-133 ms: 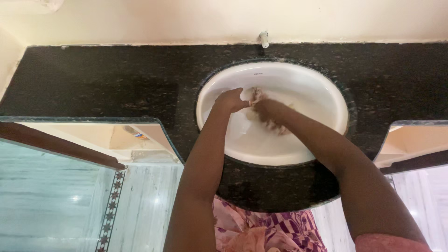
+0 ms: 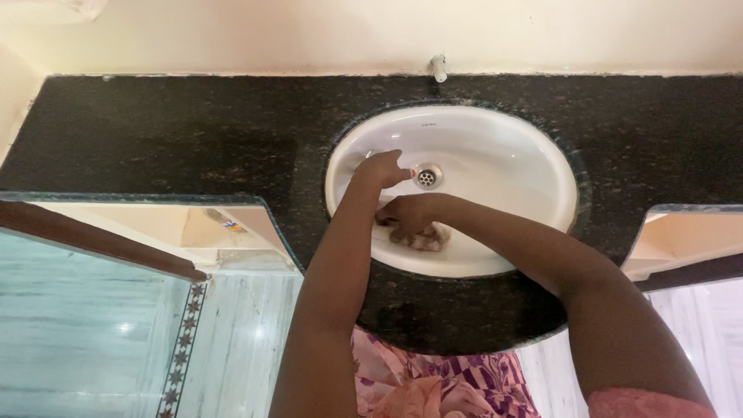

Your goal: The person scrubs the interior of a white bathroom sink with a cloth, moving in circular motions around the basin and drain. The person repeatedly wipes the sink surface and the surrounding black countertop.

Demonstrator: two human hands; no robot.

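Glossy white ceramic basin (image 2: 511,166), shiny metal drain (image 2: 426,177), polished speckled stone counter (image 2: 193,131).

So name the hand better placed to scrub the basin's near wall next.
Right, probably. The right hand presses the scrub pad against the near wall of the sink; the left hand rests empty near the drain.

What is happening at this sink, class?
A person leans over a white sink set in a dark counter. The right hand presses a brownish scrubber against the near inner wall. The left hand rests inside the bowl beside the drain, which lies uncovered. A tap sits above.
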